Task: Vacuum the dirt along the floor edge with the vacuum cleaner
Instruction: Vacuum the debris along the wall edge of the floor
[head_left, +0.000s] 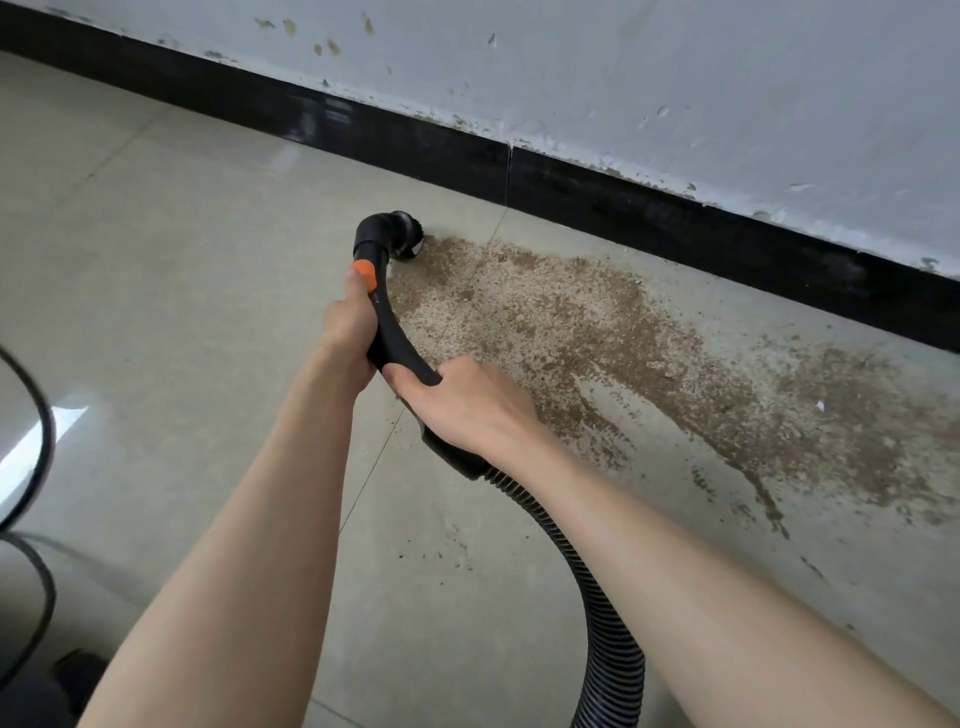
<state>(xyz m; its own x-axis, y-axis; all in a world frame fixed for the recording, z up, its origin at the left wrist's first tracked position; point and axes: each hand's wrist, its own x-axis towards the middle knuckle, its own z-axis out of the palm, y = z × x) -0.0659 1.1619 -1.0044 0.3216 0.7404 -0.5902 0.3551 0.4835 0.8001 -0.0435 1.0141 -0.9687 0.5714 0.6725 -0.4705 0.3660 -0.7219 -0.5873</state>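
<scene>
Head view: dirt (649, 353) covers the floor (156, 234) beside the baseboard (675, 218), centre to right, mostly unvacuumed. Vacuum handle (395, 343) is gripped by left hand (347, 332) and right hand (467, 400); brush nozzle (410, 241) touches the patch's left end.

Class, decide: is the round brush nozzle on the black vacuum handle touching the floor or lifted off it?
Touching: the round brush nozzle sits on the beige tiled floor at the brown dirt patch's left end.

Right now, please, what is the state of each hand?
Left hand: grips the vacuum handle, near its orange button.
Right hand: grips the same handle, lower down.
</scene>
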